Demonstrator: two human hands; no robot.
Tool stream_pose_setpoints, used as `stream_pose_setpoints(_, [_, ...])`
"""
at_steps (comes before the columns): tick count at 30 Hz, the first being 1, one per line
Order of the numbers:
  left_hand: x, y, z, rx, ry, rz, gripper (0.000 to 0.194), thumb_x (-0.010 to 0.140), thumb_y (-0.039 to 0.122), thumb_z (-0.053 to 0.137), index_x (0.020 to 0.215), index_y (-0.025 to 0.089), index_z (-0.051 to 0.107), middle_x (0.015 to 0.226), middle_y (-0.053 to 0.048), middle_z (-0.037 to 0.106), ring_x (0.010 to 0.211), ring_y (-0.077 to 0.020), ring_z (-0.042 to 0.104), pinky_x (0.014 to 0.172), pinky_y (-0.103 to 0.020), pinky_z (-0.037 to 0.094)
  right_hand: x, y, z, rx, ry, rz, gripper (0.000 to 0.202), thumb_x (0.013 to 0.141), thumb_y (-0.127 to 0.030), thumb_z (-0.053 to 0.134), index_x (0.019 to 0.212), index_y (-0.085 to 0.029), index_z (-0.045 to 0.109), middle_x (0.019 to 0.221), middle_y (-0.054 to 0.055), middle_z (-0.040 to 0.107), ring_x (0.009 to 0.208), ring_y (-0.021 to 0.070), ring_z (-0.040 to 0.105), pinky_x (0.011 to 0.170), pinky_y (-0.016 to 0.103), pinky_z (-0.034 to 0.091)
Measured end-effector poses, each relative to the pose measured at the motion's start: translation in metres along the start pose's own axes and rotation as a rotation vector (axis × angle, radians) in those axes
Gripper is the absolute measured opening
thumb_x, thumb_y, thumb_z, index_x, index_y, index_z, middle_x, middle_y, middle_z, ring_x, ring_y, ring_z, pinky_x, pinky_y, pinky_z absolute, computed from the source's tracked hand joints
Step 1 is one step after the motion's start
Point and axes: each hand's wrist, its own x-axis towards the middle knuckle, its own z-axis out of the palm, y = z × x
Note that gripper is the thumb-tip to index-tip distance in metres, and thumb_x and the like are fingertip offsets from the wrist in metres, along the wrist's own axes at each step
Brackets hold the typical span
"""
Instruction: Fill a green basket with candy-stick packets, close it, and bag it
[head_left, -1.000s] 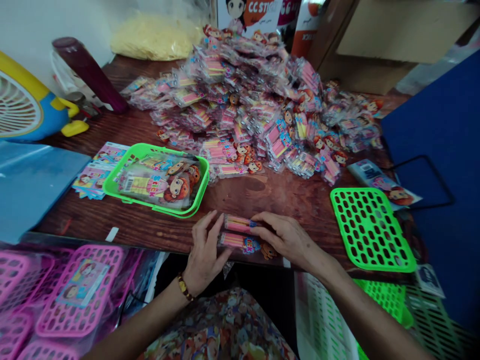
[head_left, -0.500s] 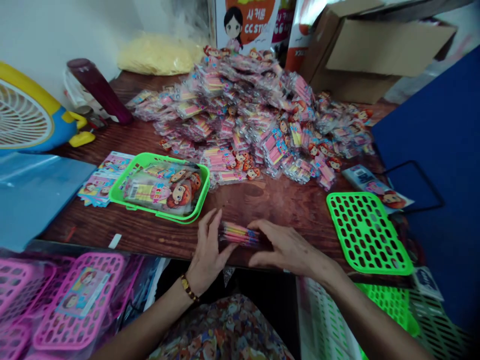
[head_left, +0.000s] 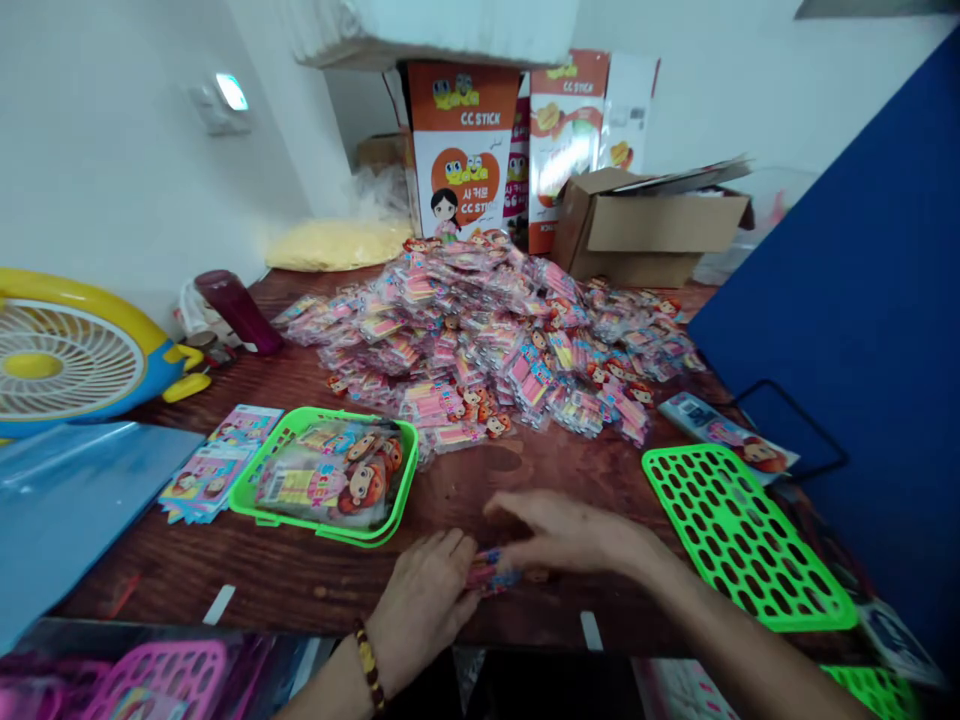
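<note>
Both hands meet at the near edge of the wooden bench [head_left: 525, 480]. The left hand [head_left: 424, 600] lies palm down with its fingers [head_left: 450, 555] curled over the left end of a small pink packet [head_left: 491, 575]. The right hand [head_left: 570, 535] reaches in from 3 o'clock, and its fingers [head_left: 517, 510] are stretched out flat above the packet and look blurred. The packet lies on the bench between the two hands, and only a small bit of it peeks out under the fingertips. The left fingers press on the packet; it is hard to tell if the right fingers grip it or just rest on it.

At 10 o'clock from the hands sits a green basket [head_left: 405, 470] with a big picture pack [head_left: 330, 480] inside. Just left of the basket, at 9 o'clock from it, lies a small stack of cards [head_left: 210, 470]. At 12 o'clock, a big heap of packets [head_left: 487, 340] covers the middle of the bench. At 3 o'clock from the hands, a flat green lid with holes [head_left: 742, 535] lies on the bench. Far off at 9 o'clock stands a yellow and blue fan [head_left: 67, 350]. Behind the heap, at 12 o'clock, stand printed boxes [head_left: 465, 140] and an open brown carton [head_left: 645, 225].
</note>
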Motion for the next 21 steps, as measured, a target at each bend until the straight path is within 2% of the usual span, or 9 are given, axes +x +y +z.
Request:
stream_pose_setpoints(2, [0.003, -0.003, -0.001, -0.05, -0.004, -0.02, 0.014, 0.086, 0.021, 0.056, 0.1, 0.022, 0.057, 0.103, -0.004, 0.063, 0.097, -0.0223, 0.06, 0.083, -0.034, 0.049, 0.039, 0.006, -0.016, -0.071, 0.202, -0.018, 0.03, 0.095, -0.038, 0.052, 0.118, -0.021, 0.058, 0.116, 0.006, 0.066, 0.104, 0.0195, 0.061, 0.088, 0.03, 0.047])
stream_pose_setpoints(4, [0.004, -0.007, -0.003, -0.065, 0.044, -0.022, 0.012, 0.086, 0.02, 0.056, 0.098, 0.022, 0.057, 0.1, -0.003, 0.063, 0.096, -0.0213, 0.06, 0.089, -0.036, 0.047, 0.083, 0.01, -0.023, -0.227, 0.392, -0.028, 0.035, 0.098, -0.033, 0.044, 0.129, -0.018, 0.053, 0.135, 0.01, 0.055, 0.122, 0.0207, 0.051, 0.104, 0.034, 0.039])
stream_pose_setpoints(6, [0.006, -0.012, -0.006, -0.066, 0.101, -0.025, 0.012, 0.085, 0.018, 0.056, 0.096, 0.021, 0.058, 0.096, -0.002, 0.063, 0.096, -0.0201, 0.06, 0.103, -0.042, 0.04, 0.117, 0.013, -0.019, -0.367, 0.431, -0.025, 0.041, 0.098, -0.032, 0.044, 0.137, -0.019, 0.048, 0.147, 0.009, 0.043, 0.135, 0.0232, 0.039, 0.112, 0.039, 0.031])
stream_pose_setpoints(8, [0.006, -0.018, -0.007, -0.088, 0.136, -0.029, 0.011, 0.085, 0.017, 0.056, 0.095, 0.02, 0.058, 0.093, -0.001, 0.062, 0.096, -0.0188, 0.06, 0.112, -0.044, 0.031, 0.132, 0.018, -0.007, -0.434, 0.397, -0.017, 0.041, 0.098, -0.032, 0.046, 0.138, -0.023, 0.048, 0.149, 0.008, 0.042, 0.136, 0.0259, 0.037, 0.112, 0.043, 0.03])
stream_pose_setpoints(11, [0.005, -0.028, -0.007, -0.129, 0.141, -0.041, 0.012, 0.085, 0.016, 0.056, 0.096, 0.02, 0.058, 0.095, -0.002, 0.062, 0.098, -0.0188, 0.06, 0.112, -0.043, 0.032, 0.111, 0.033, 0.015, -0.492, 0.338, -0.009, 0.04, 0.097, -0.028, 0.045, 0.137, -0.027, 0.049, 0.145, 0.009, 0.046, 0.126, 0.0294, 0.045, 0.107, 0.05, 0.034])
stream_pose_setpoints(14, [0.001, -0.034, -0.008, -0.152, 0.13, -0.013, 0.018, 0.087, 0.016, 0.055, 0.104, 0.02, 0.058, 0.102, -0.003, 0.063, 0.103, -0.0191, 0.059, 0.113, -0.044, 0.031, 0.058, 0.048, 0.025, -0.529, 0.257, 0.025, 0.038, 0.096, -0.029, 0.046, 0.134, -0.028, 0.052, 0.145, 0.009, 0.045, 0.124, 0.0311, 0.044, 0.104, 0.053, 0.032])
stream_pose_setpoints(17, [-0.003, -0.035, -0.007, -0.144, 0.119, 0.043, 0.024, 0.087, 0.016, 0.057, 0.11, 0.023, 0.058, 0.106, -0.001, 0.063, 0.105, -0.0188, 0.059, 0.115, -0.047, 0.027, 0.015, 0.053, 0.02, -0.431, 0.226, 0.076, 0.038, 0.097, -0.028, 0.045, 0.135, -0.028, 0.051, 0.144, 0.009, 0.044, 0.127, 0.0272, 0.041, 0.104, 0.045, 0.033])
stream_pose_setpoints(19, [-0.007, -0.032, -0.004, -0.117, 0.126, 0.089, 0.029, 0.084, 0.016, 0.06, 0.111, 0.025, 0.058, 0.105, 0.0, 0.063, 0.104, -0.0186, 0.059, 0.116, -0.049, 0.026, 0.005, 0.053, 0.014, -0.398, 0.248, 0.149, 0.043, 0.096, -0.03, 0.049, 0.138, -0.025, 0.047, 0.142, 0.011, 0.045, 0.126, 0.0268, 0.041, 0.102, 0.044, 0.034])
stream_pose_setpoints(21, [-0.011, -0.028, -0.001, -0.097, 0.129, 0.118, 0.031, 0.082, 0.015, 0.061, 0.111, 0.025, 0.058, 0.105, 0.0, 0.064, 0.103, -0.0188, 0.06, 0.116, -0.051, 0.025, 0.006, 0.053, 0.009, -0.424, 0.239, 0.224, 0.046, 0.092, -0.035, 0.057, 0.135, -0.021, 0.049, 0.132, 0.014, 0.051, 0.121, 0.0289, 0.044, 0.1, 0.046, 0.034])
